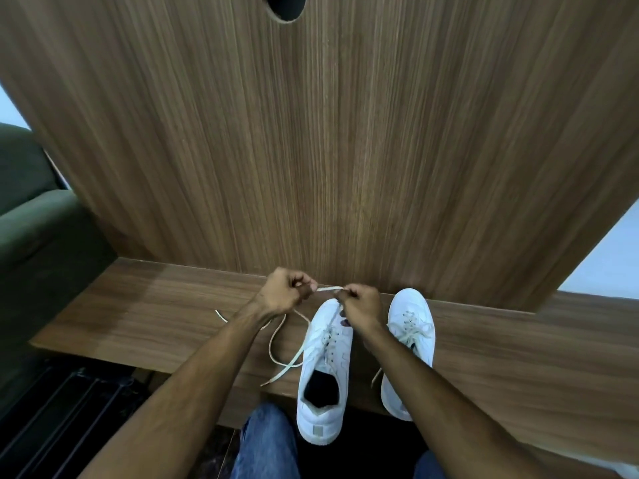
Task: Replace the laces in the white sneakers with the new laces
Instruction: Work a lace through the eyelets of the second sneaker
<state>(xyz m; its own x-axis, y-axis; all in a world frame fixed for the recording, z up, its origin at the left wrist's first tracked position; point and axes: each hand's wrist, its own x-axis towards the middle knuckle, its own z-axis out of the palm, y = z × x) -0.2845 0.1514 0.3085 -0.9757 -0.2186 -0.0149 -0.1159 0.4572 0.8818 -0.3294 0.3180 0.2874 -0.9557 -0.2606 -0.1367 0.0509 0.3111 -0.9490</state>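
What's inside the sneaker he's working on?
The left sneaker shows only a dark opening at its heel end. Nothing can be made out inside, and the right hand covers part of its toe end.

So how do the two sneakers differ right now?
The left sneaker has no lace crossing its eyelets; the right sneaker is laced. The left one's heel overhangs the shelf edge more than the right one's. Both hands pinch a lace above the left sneaker's toe; the right sneaker is untouched. Both are white, toes pointing away.

Two white sneakers [326, 368] upright; cream lace [287, 357] loose.
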